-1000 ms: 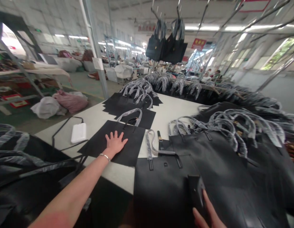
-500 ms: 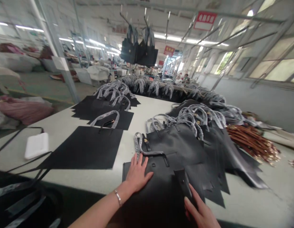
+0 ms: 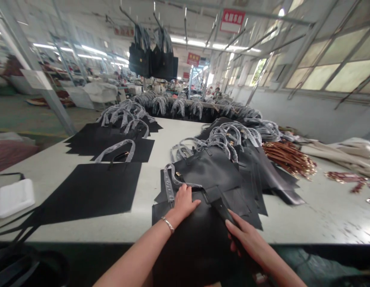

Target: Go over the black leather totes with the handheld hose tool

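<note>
A black leather tote bag (image 3: pixel 199 235) lies at the near edge of the white table (image 3: pixel 161 187), its wrapped handle (image 3: pixel 169 185) pointing away from me. My left hand (image 3: pixel 183 201) rests on the bag's top edge beside that handle, fingers bent over the edge. My right hand (image 3: pixel 247 239) lies on the bag's right side, fingers stretched out along a dark strap (image 3: pixel 223 209). Behind this bag, several more black totes (image 3: pixel 226 163) overlap in a row with wrapped handles.
A flat black panel piece (image 3: pixel 89 191) with a wrapped handle lies to the left, with more stacked behind it (image 3: pixel 113 135). A white pad (image 3: pixel 14 197) sits at far left. Brown straps (image 3: pixel 288 157) are piled on the right. Black bags (image 3: pixel 151 59) hang overhead.
My left hand left the flat black panel and came right onto the near bag's top edge. My right hand slid further up the bag. The view swung right.
</note>
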Demonstrator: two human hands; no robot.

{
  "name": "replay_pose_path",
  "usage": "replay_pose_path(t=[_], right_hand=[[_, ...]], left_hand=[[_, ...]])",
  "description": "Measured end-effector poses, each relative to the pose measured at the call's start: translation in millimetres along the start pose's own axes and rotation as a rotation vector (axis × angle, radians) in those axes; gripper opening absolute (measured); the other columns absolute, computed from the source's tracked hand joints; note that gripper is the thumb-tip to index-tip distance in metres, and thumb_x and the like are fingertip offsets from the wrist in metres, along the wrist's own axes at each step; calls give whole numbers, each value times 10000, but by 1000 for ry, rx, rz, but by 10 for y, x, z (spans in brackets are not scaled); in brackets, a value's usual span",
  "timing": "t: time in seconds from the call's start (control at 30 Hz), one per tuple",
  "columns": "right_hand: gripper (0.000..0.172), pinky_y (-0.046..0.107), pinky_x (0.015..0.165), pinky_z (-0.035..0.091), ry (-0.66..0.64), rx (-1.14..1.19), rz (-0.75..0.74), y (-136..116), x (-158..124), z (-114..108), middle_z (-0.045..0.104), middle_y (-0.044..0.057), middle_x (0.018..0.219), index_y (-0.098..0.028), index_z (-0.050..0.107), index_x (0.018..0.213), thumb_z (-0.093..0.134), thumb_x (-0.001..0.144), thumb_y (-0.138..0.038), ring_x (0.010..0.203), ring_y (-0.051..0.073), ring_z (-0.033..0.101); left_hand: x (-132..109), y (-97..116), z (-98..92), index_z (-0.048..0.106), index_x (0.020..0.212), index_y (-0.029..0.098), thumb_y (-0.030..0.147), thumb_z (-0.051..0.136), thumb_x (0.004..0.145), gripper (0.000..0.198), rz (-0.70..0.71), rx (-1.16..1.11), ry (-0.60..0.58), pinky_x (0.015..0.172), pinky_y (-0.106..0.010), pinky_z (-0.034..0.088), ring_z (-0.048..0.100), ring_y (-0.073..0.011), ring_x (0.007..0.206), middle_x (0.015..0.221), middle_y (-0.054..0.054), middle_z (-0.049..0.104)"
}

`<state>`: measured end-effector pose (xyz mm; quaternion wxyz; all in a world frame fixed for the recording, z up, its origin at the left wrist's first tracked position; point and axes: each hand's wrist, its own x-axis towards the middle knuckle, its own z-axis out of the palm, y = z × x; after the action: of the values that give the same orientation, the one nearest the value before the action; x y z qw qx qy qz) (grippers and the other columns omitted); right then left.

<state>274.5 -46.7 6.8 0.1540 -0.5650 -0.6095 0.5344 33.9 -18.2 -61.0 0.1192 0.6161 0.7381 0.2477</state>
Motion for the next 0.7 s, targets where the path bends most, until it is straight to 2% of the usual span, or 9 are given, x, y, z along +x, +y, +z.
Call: replay_pose_path(t=[0.1,0.2,0.27,0.33,0.4,0.47,0.57,0.7], right_hand=[[673,221,392,449,-16,29,3,-70,63,17,570,-34,686,-213,331,1455,515,865,-477,461,125,599],[630,203,380,436,-59,54,40,-121,113,6,567,-46,667,-238,366,1426,519,865,-479,433,108,573],[589,190,370,421,-98,66,64,-170,144,-10,561,-52,655,-239,404,1391,523,868,-483,421,99,560],[551,182,367,414,-138,76,71,-234,182,-23,558,-55,644,-226,440,1348,526,871,-488,414,94,552],[514,174,369,414,-168,87,83,-303,227,-28,559,-55,637,-216,462,1309,520,878,-491,412,91,549],[480,167,367,409,-167,98,108,-354,267,-31,560,-53,630,-204,469,1282,502,890,-480,406,86,540],[494,170,375,417,-132,112,127,-361,277,-49,572,-44,638,-195,439,1304,490,896,-468,415,89,542],[610,186,381,417,-145,91,181,-254,224,-50,580,-45,640,-230,429,1353,553,838,-533,422,100,553]], left_hand=[[153,32,-23,595,1025,158,396,756,669,458,-37,-93,-131,931,-423,454,580,-328,1076,1128,-145,605],[260,31,-31,604,953,184,264,782,613,392,5,-192,-219,882,-389,481,633,-304,1006,1007,-84,691],[303,25,-6,578,1044,205,183,761,602,478,58,-259,-243,868,-331,488,646,-256,1002,1017,-39,713],[319,20,47,499,1201,205,86,706,598,649,98,-429,-302,817,-280,500,662,-217,977,1041,-31,722],[319,15,122,435,1288,175,-5,627,572,764,102,-666,-396,728,-246,508,681,-208,926,1033,-57,729],[317,4,203,439,1305,152,-47,562,540,800,80,-849,-464,657,-226,501,692,-220,893,1018,-77,731],[323,-23,313,433,1338,150,-43,542,527,841,27,-896,-456,639,-227,503,697,-229,870,986,-74,735],[324,-57,412,318,1426,134,-39,519,550,915,-7,-830,-392,719,-233,522,686,-213,943,1027,-91,722]])
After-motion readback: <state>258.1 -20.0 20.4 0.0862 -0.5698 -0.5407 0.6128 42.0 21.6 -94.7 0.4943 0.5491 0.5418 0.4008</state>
